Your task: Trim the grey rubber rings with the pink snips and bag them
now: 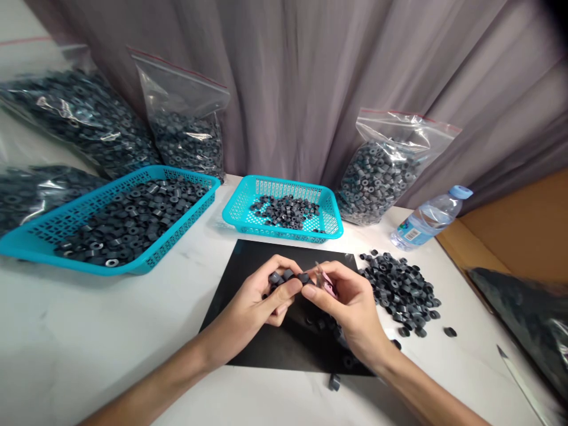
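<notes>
Indoors, white table (89, 331), black mat (284, 251), grey curtain (288, 89), left fingers (288, 290) grasping rings (287, 275), right fingers (313, 291) grasping pink tool (329, 288).

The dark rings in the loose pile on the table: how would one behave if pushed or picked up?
Probably light and easy to pinch: the left hand holds several rings at once. Being short cylinders, they may roll on edge; one stray lies apart from the pile. They look matte, so likely not slippery.

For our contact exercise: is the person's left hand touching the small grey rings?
Touching: the head view shows the left hand gripping several grey rings.
</notes>
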A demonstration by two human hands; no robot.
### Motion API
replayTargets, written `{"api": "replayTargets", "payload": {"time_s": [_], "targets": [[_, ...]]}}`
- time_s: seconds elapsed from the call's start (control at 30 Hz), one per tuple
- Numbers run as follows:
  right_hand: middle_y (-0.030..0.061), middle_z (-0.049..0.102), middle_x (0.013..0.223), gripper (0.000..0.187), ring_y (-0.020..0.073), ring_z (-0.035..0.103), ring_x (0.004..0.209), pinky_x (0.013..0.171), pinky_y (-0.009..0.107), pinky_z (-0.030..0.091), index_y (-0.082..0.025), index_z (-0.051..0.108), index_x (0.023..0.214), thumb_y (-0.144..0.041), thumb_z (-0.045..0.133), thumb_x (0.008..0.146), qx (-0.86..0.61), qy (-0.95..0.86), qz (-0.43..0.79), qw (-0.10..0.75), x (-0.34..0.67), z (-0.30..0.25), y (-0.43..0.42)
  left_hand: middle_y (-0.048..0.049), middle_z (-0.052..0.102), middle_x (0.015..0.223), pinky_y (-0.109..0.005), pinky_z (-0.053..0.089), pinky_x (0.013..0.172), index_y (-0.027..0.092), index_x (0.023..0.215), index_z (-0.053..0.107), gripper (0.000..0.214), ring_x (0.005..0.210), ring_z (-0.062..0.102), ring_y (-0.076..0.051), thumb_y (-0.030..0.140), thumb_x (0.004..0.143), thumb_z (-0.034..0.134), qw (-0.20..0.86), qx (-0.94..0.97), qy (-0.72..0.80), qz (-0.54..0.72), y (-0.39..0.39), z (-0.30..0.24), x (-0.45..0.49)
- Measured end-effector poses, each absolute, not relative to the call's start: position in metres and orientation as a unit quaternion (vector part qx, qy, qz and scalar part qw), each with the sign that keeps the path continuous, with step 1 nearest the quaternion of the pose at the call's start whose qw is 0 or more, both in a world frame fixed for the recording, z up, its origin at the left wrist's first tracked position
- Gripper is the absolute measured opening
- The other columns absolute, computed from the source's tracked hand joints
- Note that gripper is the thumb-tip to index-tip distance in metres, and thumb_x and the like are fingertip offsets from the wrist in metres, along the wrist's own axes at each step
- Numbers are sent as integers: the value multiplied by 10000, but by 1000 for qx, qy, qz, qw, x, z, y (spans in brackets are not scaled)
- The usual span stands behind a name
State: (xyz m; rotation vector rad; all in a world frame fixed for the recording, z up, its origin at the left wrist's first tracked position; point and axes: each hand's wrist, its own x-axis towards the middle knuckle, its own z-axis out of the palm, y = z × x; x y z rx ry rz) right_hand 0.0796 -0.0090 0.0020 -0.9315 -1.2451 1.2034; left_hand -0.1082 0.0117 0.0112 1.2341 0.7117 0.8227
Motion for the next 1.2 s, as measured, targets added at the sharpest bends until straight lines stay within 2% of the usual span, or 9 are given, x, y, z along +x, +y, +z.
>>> {"api": "replayTargets", "payload": {"time_s": [0.1,0.23,0.4,0.5,0.6,0.7,0.9,1.1,1.2], "targets": [[-28,658,870,142,113,576,782,717,221,458,-236,727,926,-268,821,824,-411,-524,483,568,75,3,-11,97,352,634,-175,225,469,238,1078,567,202,536,261,-60,424,1002,593,680,545,315,375,10,9,-106],[-25,601,849,154,112,541,758,675,223,429,-220,707,879,-305,822,823,-436,-533,446,572,68,4,-15,104,313,610,-181,194,453,225,1029,573,205,512,237,-56,427,1001,591,677,532,316,398,8,11,-103],[-17,584,849,216,119,523,730,630,230,421,-220,714,916,-367,831,810,-443,-551,446,550,66,3,-19,94,360,645,-186,207,457,209,995,601,217,516,251,-46,422,976,634,659,531,331,418,9,13,-102],[1,616,895,209,138,562,787,692,244,457,-226,706,987,-408,745,892,-434,-572,444,537,72,3,-18,95,347,638,-195,213,461,214,1042,620,201,518,261,-51,406,981,631,653,538,325,423,11,11,-104],[5,653,915,208,134,589,776,679,238,465,-246,686,1078,-420,608,993,-438,-584,434,528,85,5,-13,71,460,682,-213,205,459,216,1048,616,186,510,275,-47,392,988,623,650,541,321,427,12,9,-105],[6,683,894,207,141,619,783,680,239,471,-263,715,1107,-395,588,1012,-447,-634,392,495,103,10,-6,46,527,735,-226,202,464,211,1036,613,187,509,283,-44,392,988,622,650,544,321,423,12,10,-106],[43,729,1049,274,180,654,867,726,280,495,-307,718,1252,-305,637,991,-407,-762,303,403,127,28,3,56,474,703,-241,205,477,203,1054,617,232,511,274,-55,422,978,626,637,556,335,415,11,13,-109],[41,700,928,327,180,633,803,718,302,501,-292,693,1316,-246,605,1005,-365,-788,281,409,123,26,3,88,355,618,-244,225,492,214,1043,612,213,523,290,-78,417,979,626,611,576,355,410,6,14,-110],[45,685,951,340,181,629,827,741,308,496,-294,685,1327,-220,601,1005,-355,-793,281,407,123,24,2,90,349,614,-243,233,494,222,1045,615,203,526,293,-82,415,980,626,605,582,358,410,5,15,-110]]}}
